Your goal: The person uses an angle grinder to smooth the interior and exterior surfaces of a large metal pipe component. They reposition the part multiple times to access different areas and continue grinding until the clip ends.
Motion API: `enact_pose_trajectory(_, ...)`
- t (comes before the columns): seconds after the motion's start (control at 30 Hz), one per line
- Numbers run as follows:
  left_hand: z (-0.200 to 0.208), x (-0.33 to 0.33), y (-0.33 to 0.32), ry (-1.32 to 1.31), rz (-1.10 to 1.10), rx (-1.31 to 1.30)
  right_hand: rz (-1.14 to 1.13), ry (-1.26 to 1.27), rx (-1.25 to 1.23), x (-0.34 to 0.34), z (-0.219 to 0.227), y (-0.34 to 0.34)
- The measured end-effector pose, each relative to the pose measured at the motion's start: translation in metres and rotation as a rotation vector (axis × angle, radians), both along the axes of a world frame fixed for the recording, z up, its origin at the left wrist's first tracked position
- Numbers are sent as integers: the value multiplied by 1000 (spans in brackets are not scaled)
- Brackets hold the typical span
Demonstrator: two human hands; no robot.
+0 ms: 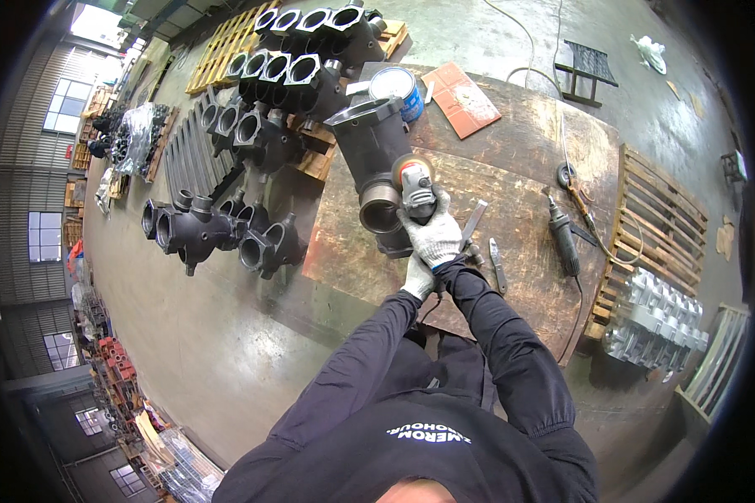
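A black cast-metal pipe body [369, 149] with a wide flange and round openings lies on the wooden work table [352, 272]. My right hand [439, 240], in a pale knitted glove, wraps round the front of an angle grinder [417, 193]. Its round disc is against or very close to the casting, beside the threaded port; exact contact cannot be made out. Lower down, my gloved left hand [417, 278] closes round the grinder's rear body, mostly hidden by the right hand and sleeve. Just right of my hands lie a flat metal scraper [473, 223] and a knife-like tool [497, 264].
A blue-and-white can [408, 102] and an orange board [459, 109] sit at the table's far side. Rightward lie a corded straight grinder [564, 241] and a wheeled tool [567, 176]. Several black castings [193, 230] stand left; a wooden pallet [658, 226] and silver castings [654, 318] are right.
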State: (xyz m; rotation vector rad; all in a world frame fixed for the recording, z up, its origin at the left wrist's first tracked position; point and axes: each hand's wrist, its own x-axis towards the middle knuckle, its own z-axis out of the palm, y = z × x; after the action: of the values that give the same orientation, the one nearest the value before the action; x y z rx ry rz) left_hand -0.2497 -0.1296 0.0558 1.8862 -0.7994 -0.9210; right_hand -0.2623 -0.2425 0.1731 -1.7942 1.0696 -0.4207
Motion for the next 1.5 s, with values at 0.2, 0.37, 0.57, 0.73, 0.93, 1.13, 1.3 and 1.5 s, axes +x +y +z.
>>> enact_pose_trajectory(0.2,25,-14,4,135,110,-6,6,-68,-41,-8,15,8)
enact_pose_trajectory(0.37,32,-25,7,493,280,-290,-4,-115,-60,-14,21,16)
enact_pose_trajectory(0.57,32,-28,9,667,328,-382,-7,-126,-42,-16,24,21)
enact_pose_trajectory(0.73,29,-18,2,397,142,-219,-12,-58,-43,-9,13,15)
enact_pose_trajectory(0.93,31,-6,-14,310,84,-135,6,7,-52,5,-1,1)
enact_pose_trajectory(1.13,29,-15,-7,212,146,-102,30,6,-47,1,12,2)
enact_pose_trajectory(1.3,9,-22,2,562,341,-393,58,-56,-66,-5,30,10)
enact_pose_trajectory(1.5,17,-25,4,860,385,-486,27,-33,-99,-4,40,19)
